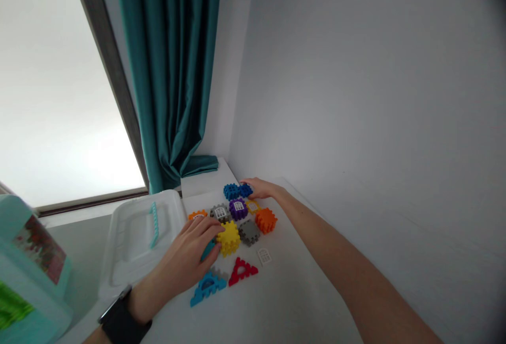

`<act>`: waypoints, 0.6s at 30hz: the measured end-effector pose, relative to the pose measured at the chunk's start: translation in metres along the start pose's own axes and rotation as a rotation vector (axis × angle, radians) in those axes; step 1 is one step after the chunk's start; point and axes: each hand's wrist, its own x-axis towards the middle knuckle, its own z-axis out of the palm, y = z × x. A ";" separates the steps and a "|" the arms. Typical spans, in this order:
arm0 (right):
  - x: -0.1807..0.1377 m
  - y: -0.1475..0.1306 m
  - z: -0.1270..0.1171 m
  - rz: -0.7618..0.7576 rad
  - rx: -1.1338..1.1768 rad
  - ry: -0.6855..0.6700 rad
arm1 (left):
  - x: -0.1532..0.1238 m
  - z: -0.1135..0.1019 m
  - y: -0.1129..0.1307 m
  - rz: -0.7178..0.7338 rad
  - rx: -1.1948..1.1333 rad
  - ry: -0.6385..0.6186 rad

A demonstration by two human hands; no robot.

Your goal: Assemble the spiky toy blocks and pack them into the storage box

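Toothed plastic building tiles lie in stacks on a white table. My left hand [193, 246], wearing a dark wristwatch [123, 318], has its curved fingers and thumb against the left side of a yellow tile stack [229, 238]. A teal tile [207, 249] shows partly under that hand. At the far edge of the group, my right hand [258, 187] has its fingers on a dark blue tile stack [245, 190], beside another dark blue stack [231, 192]. Its fingertips are partly hidden. Between the hands sit a purple stack [237, 209] and a grey stack [249, 233].
A lidded white box [136, 249] with a twisted teal handle stands left. Nearer lie blue triangular pieces [207, 287], a red triangular piece [242, 271] and a white window piece [264, 256]. An orange stack [266, 220] is at right. A wall [356, 123] borders the right side.
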 end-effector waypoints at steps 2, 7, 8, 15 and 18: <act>0.002 0.001 -0.001 -0.020 0.002 -0.007 | 0.000 0.001 0.000 -0.001 -0.007 -0.007; 0.001 0.000 -0.004 -0.046 -0.002 -0.006 | -0.001 0.002 -0.002 -0.008 -0.022 -0.019; -0.001 -0.001 -0.004 -0.043 -0.004 -0.004 | -0.001 0.002 -0.002 -0.009 -0.027 -0.019; -0.035 -0.009 -0.020 -0.018 -0.005 0.040 | -0.004 -0.002 0.003 -0.083 -0.141 0.032; -0.054 -0.024 -0.030 -0.040 0.006 0.064 | -0.003 -0.002 0.007 -0.195 -0.274 0.074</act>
